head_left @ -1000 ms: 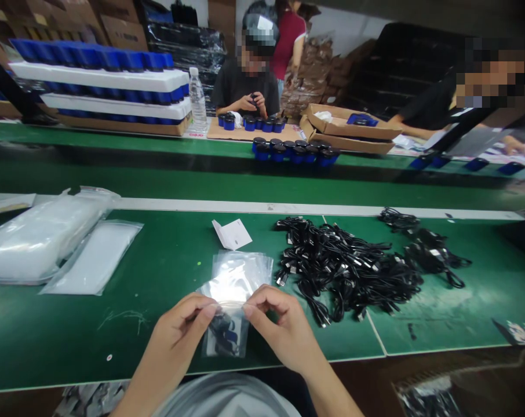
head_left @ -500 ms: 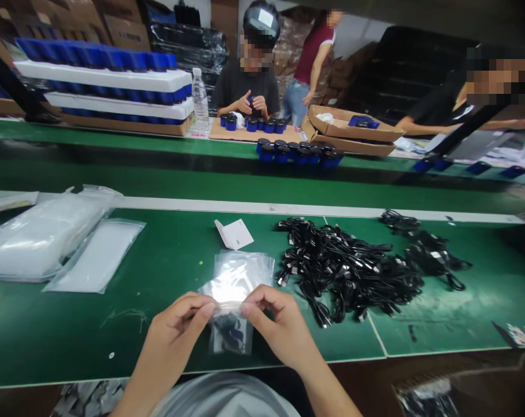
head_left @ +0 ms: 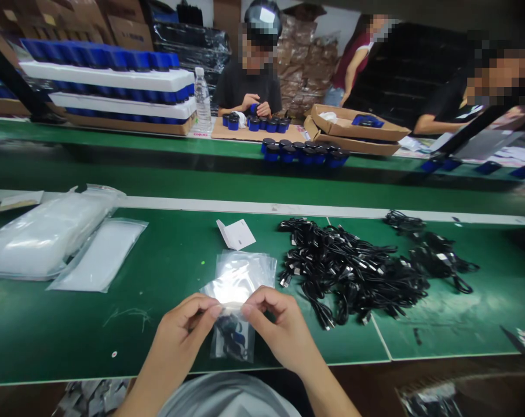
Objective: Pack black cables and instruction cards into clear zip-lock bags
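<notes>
Between my hands hangs a clear plastic bag (head_left: 232, 341) with a dark item inside, probably a coiled cable, though I cannot make it out fully. My left hand (head_left: 186, 324) pinches the bag's top edge at its left end. The right end of the same edge is pinched by my right hand (head_left: 276, 321). Just beyond my fingers lie several flat clear bags (head_left: 241, 272) in a loose stack. A folded white paper (head_left: 237, 233) rests behind them. To the right spreads a large pile of black cables (head_left: 349, 269).
Packs of white plastic bags (head_left: 97, 255) lie at the left of the green table (head_left: 167, 243). Across it, a person (head_left: 248, 81) handles blue-and-black round items. Foam trays of blue pieces (head_left: 115, 78), a water bottle (head_left: 202, 101) and cardboard trays (head_left: 356, 130) stand there.
My hands keep their pinch on the bag's edge, almost unmoved. The person in the red shirt has moved to the right, and the view has shifted slightly.
</notes>
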Available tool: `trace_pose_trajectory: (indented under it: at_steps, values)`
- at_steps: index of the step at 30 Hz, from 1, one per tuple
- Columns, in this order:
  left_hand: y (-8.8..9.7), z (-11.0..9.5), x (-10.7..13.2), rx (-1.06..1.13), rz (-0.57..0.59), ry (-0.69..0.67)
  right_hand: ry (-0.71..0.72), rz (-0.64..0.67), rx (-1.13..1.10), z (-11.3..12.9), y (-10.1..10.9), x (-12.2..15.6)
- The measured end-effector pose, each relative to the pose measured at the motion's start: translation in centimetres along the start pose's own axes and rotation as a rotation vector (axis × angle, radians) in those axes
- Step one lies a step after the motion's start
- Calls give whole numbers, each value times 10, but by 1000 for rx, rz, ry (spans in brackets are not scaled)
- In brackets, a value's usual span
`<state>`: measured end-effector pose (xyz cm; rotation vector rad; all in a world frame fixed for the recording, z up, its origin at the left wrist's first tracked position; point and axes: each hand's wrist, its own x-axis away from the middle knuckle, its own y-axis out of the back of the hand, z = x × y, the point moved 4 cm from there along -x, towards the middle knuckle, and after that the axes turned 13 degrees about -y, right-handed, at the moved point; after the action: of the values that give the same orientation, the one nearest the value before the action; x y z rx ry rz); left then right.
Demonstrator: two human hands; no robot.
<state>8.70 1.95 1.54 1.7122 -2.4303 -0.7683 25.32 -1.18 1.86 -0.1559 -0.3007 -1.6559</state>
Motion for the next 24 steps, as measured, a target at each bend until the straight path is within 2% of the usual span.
trace_pose_trajectory:
  at_steps: [7, 13, 15, 19, 21, 24]
  values:
    - [-4, -4, 0, 48, 1, 1, 58, -59, 87, 0, -1, 2]
    - [-10, -2, 1, 79, 11, 2, 39, -48, -18, -9, -6, 1]
    - [-13, -1, 2, 88, -2, 15, 69, -88, -37, -10, -9, 2]
    - [-20, 3, 3, 73, -133, 88, 172, -255, 20, -13, -19, 9]
    - [-22, 4, 4, 43, -225, 96, 198, -249, 123, -15, -27, 11]
    - [-26, 4, 6, 16, -297, 84, 205, -189, 268, -17, -37, 11]
